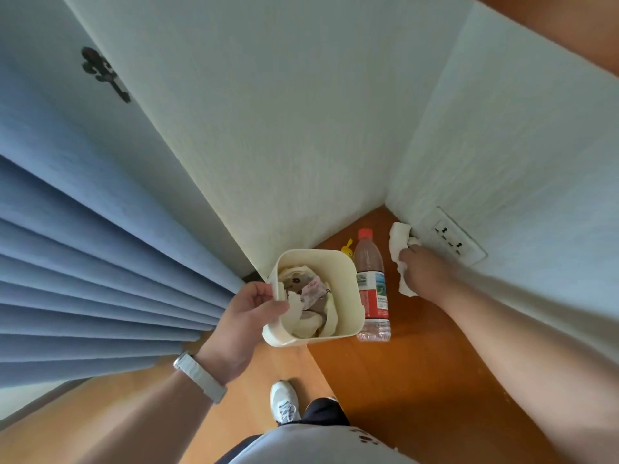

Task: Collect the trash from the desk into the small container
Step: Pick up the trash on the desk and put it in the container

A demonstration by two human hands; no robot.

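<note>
Left hand [249,308] gripping one container [348,296], right hand [423,272] clutching one tissue [398,241] — perhaps two, one bottle [371,289]

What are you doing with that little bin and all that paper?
A person is tidying trash off a wooden desk. The left hand grips the rim of a small cream container, which already holds crumpled paper and wrappers. The right hand is closed on a crumpled white tissue in the corner by the wall socket. A plastic water bottle with a red cap stands beside the container, with something yellow behind it.
</note>
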